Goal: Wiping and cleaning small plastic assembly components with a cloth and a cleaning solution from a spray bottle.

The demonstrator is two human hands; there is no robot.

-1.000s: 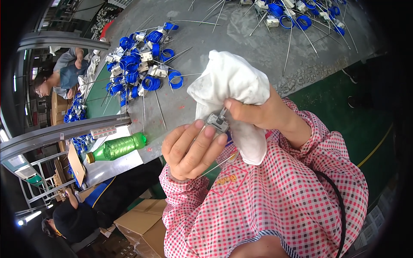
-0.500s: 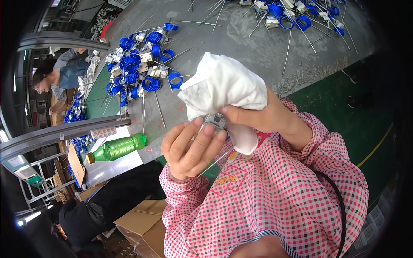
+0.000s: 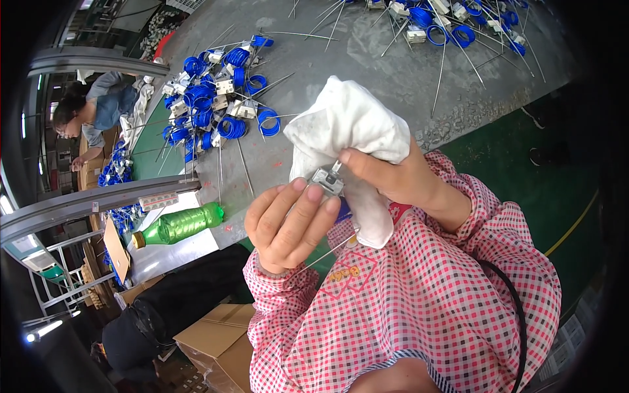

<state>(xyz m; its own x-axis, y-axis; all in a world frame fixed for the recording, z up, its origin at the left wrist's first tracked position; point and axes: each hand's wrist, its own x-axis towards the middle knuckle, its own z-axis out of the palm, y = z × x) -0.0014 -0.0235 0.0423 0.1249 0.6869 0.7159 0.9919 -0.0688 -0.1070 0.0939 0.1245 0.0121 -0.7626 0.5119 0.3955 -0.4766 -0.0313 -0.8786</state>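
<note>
My left hand (image 3: 285,226) is closed, its fingertips pinching a small grey metal capillary thermostat (image 3: 326,182) in front of my chest. A short shaft sticks up from the thermostat towards my right thumb. Beneath it a bit of blue coil shows, and a thin metal rod slants down past my left wrist. My right hand (image 3: 393,177) grips a white cloth (image 3: 350,121) bunched over its fingers, which are hidden; the thumb lies against the cloth beside the shaft. One end of the cloth hangs below that hand.
Thermostats with blue coils and long rods lie in a pile (image 3: 213,95) on the grey table (image 3: 314,72), with another pile (image 3: 452,23) at the far right. A green bottle (image 3: 180,224) lies at the left near a metal rail (image 3: 98,203). Cardboard boxes (image 3: 213,334) stand lower left; another person (image 3: 98,108) sits beyond.
The cloth and my right thumb have drawn slightly away from the thermostat, so its shaft now shows. My left hand has barely moved. The person at the far left has shifted.
</note>
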